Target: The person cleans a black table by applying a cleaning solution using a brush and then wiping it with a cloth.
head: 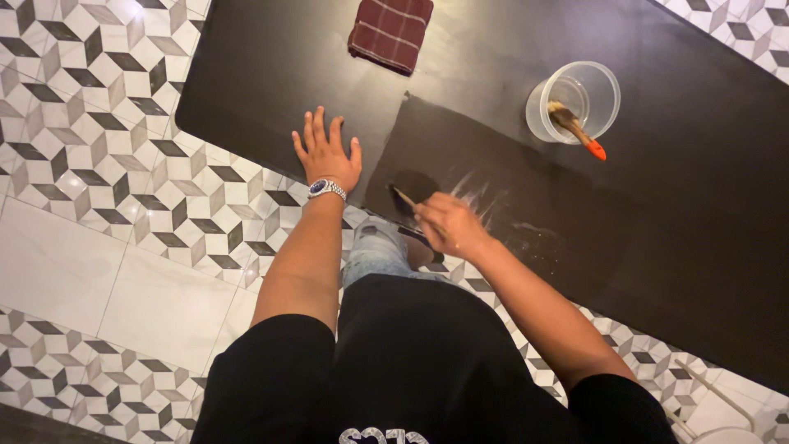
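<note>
On dark surface (pixel 271 57): left hand (pixel 327 156) flat, fingers spread; right hand (pixel 448 226) pinching one brush (pixel 403 198). One cup (pixel 575 100) with second brush (pixel 577 130), one cloth (pixel 390 31) farther off. Patterned tile floor (pixel 90 164).

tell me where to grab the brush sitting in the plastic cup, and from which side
Probably by the orange handle end, which sticks out over the clear cup's rim toward the person. Come from that near side; the bristle end sits down inside the cup.

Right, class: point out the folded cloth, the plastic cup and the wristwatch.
Folded cloth (pixel 390 31), head view, middle of its checked top.
Plastic cup (pixel 604 86), head view, right side of its clear rim.
Wristwatch (pixel 321 187), head view, its dial.
</note>
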